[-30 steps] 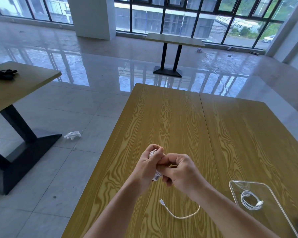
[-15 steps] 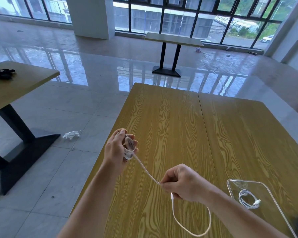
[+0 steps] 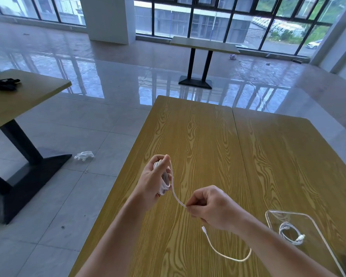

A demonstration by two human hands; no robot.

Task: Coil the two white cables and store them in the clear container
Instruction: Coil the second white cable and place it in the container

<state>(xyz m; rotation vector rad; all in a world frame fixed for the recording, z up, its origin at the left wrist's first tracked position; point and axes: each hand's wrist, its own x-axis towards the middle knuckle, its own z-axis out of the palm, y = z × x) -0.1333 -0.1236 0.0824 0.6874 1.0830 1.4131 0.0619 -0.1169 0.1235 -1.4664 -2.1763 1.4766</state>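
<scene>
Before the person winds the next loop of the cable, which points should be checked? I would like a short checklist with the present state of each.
1. Left hand grips the wound loops: ok.
2. Right hand pinches the white cable: ok.
3. Free tail with plug untangled: ok.
4. Clear container open, beside the right arm: ok.
5. Coiled cable already stored inside: ok.
6. Loops in the left hand even: cannot tell.

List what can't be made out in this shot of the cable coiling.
- Head view: how many loops the white cable makes in the left hand; fingers cover the bundle.
- The cable's stretch inside the right hand, hidden by curled fingers.
- The clear container: its near right corner is cut off by the picture's edge.
- The coiled cable inside: plug type too small.
</scene>
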